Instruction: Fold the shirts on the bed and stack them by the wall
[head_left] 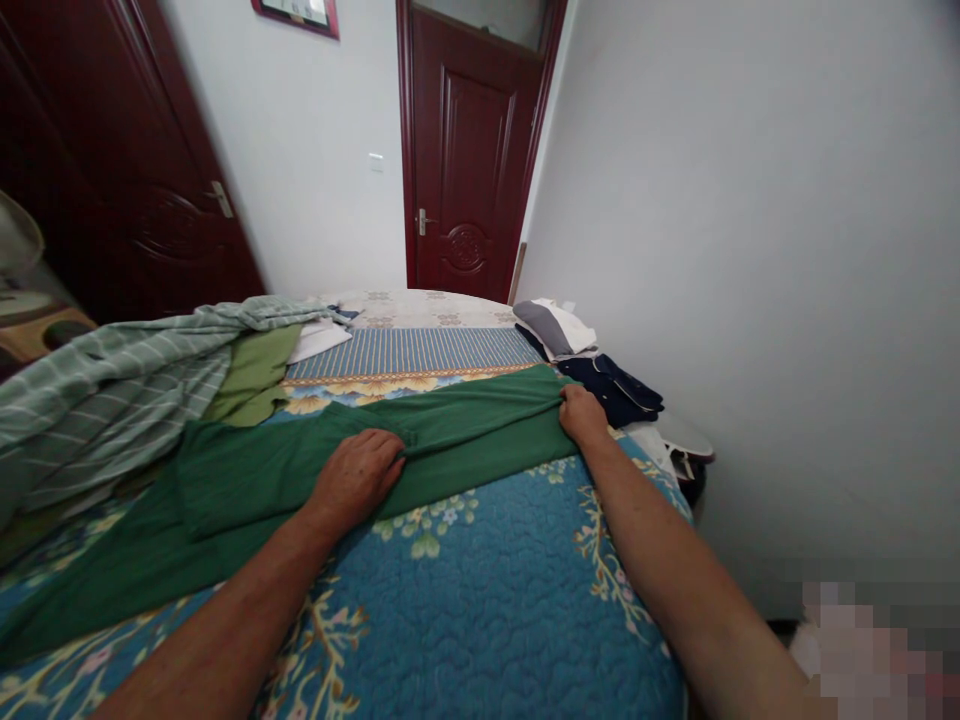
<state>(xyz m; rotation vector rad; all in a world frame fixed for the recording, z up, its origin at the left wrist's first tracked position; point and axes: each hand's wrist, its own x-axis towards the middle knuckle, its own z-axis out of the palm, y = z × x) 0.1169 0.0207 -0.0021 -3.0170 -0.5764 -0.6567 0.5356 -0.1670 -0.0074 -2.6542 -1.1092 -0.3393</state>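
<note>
"So, from the head camera, where's the green cloth [480,430]?"

"It runs lengthwise across the bed's blue floral quilt [480,600], from eight o'clock, through just below centre, to about three."

"And the left hand [361,468]?"

"Toward eight o'clock from centre, palm down on the cloth, fingers together and partly bent. The fingertips are hard to make out, so I can't tell whether it grips any fabric."

"The right hand [582,414]?"

"Nearly four o'clock, fingers curled closed, pinching the cloth's far end."

"What's around them?"

"A folded navy garment [616,390] at three o'clock, just beyond the right hand, with a grey-and-white folded garment [555,325] between two and three. At nine, a checked cloth [112,390] is bunched beside a light green one [255,370]."
</note>
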